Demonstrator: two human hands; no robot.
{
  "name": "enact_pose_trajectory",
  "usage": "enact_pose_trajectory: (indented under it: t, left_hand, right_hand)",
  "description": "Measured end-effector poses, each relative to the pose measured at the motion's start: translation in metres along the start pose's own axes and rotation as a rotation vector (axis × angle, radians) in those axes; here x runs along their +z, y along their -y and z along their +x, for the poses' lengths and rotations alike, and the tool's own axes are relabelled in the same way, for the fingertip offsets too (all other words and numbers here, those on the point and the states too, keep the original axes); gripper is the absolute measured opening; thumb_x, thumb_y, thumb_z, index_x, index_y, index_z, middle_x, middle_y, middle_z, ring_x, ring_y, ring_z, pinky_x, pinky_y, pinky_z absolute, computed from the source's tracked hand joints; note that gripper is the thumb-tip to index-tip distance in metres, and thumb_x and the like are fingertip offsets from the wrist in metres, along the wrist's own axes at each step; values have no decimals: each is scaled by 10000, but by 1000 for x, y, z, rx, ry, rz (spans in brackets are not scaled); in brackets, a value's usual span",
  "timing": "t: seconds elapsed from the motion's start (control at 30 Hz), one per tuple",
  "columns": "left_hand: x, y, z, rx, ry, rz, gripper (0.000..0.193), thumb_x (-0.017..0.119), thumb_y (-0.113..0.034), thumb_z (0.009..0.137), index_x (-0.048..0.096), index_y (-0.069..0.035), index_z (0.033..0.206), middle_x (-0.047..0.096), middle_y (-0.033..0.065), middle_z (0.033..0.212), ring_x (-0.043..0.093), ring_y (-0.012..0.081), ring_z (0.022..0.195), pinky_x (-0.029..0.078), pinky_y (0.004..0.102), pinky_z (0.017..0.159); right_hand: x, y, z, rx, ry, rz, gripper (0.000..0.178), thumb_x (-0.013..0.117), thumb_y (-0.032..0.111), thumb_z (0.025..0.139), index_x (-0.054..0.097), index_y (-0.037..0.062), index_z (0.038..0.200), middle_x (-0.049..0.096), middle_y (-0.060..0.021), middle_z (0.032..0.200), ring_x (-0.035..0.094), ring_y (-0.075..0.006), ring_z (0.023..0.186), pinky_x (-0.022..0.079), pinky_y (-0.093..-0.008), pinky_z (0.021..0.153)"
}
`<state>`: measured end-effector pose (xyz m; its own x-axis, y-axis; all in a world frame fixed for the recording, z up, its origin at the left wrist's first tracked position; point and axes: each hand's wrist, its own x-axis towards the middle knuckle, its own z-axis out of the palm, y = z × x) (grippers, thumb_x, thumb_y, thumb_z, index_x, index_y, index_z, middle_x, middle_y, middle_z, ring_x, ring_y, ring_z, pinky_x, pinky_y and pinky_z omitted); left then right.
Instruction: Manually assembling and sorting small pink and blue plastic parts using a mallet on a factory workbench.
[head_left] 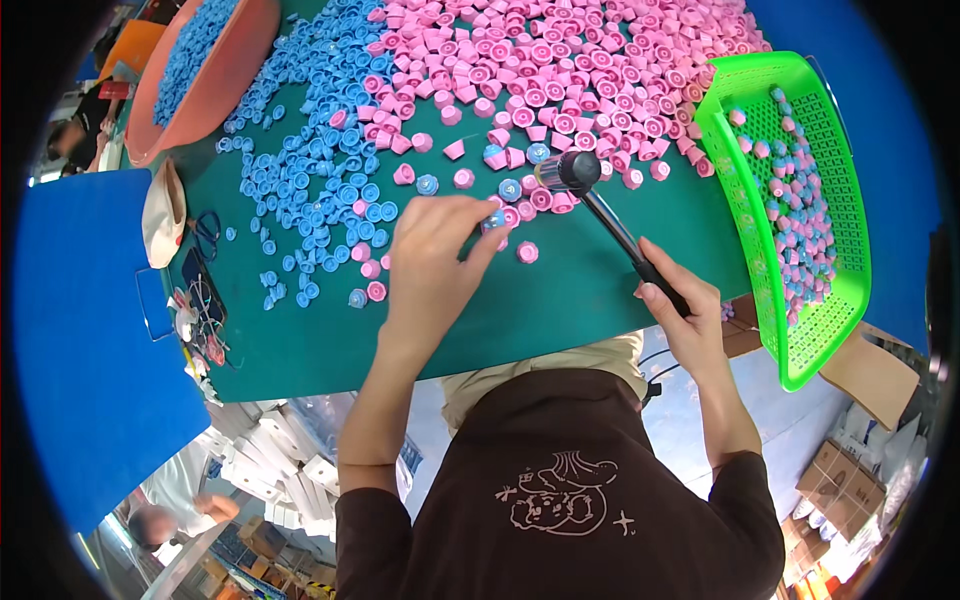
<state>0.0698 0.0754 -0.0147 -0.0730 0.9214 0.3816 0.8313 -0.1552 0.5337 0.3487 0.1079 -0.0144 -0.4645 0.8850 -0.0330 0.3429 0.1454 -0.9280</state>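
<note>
My left hand is over the green table, its thumb and forefinger pinching a small blue-topped piece. Part of that piece is hidden by my fingers. In my right hand is a mallet, gripped by its black handle. The mallet's dark, rounded head is above the table, to the right of the pinched piece. Around my left fingertips lie several joined pieces with blue tops on pink cups, one being a blue-topped piece. A loose pink cup rests just right of my left hand.
Pink cups and blue caps heap across the green table. A green basket holding joined pieces stands at the right; an orange basin of blue caps is far left. Scissors and a phone lie at the left edge.
</note>
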Motion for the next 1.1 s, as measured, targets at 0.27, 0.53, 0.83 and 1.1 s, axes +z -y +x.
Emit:
enact_pose_trajectory:
  t: [0.27,0.53,0.83,1.1]
  left_hand:
    - [18,2,-2,-15,20,23,246,814,-117,695,705,-53,907,595,41,834,545,224,813,440,346,703]
    - [21,7,-4,-36,-7,-53,258,823,-127,681,711,-51,901,599,46,827,545,228,826,431,349,712]
    - [24,7,-5,-37,-41,-81,239,816,-179,685,712,-93,882,583,-6,824,526,202,806,398,347,737]
    - [20,8,-7,-51,-34,-61,306,851,-185,633,714,-65,878,604,24,822,539,221,829,415,354,738]
  right_hand:
    - [2,0,-6,6,20,-22,411,644,64,906,577,14,1308,686,-96,1057,639,-121,811,494,-244,761]
    - [5,6,-6,-8,91,-67,413,635,76,907,575,18,1311,678,-101,907,600,-136,783,458,-249,734]
    - [6,15,-1,-28,112,-112,416,628,67,908,569,14,1316,673,-97,894,590,-133,760,457,-244,695]
    - [7,17,-4,-11,134,-165,428,634,44,894,567,11,1316,655,-83,864,570,-115,728,451,-241,653]
